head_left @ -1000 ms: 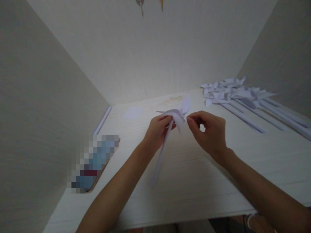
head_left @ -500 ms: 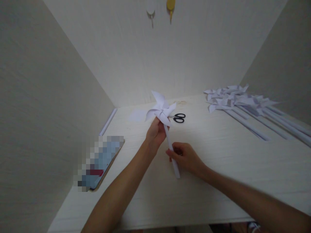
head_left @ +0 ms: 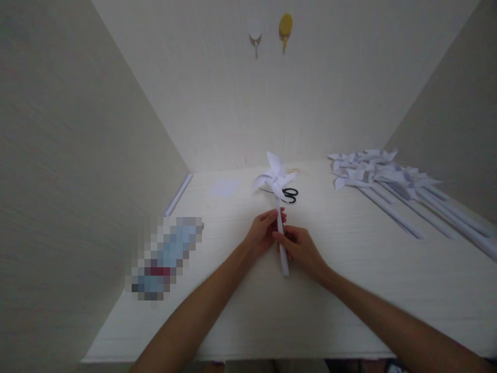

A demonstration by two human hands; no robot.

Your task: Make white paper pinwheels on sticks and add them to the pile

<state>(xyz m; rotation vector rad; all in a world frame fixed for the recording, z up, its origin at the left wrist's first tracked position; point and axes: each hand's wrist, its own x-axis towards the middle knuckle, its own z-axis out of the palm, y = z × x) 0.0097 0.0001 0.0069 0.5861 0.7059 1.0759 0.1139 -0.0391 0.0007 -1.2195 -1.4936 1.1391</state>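
- We hold the paper pinwheel (head_left: pixel 275 178) upright above the table (head_left: pixel 349 290), in front of the scissors (head_left: pixel 289 195).
- Our left hand (head_left: pixel 264 233) pinches its rolled stick (head_left: pixel 281 238) high; our right hand (head_left: pixel 301 248) wraps it lower.
- We judge a light grip best, lest the tube crease.
- Finished pinwheels (head_left: pixel 373 168) lie well apart at right.

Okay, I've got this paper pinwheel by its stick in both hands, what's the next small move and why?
Probably lay the pinwheel beside the finished pinwheels at the right: its blades look fully formed, both the left hand and right hand grip only the stick, and that row holds matching ones.
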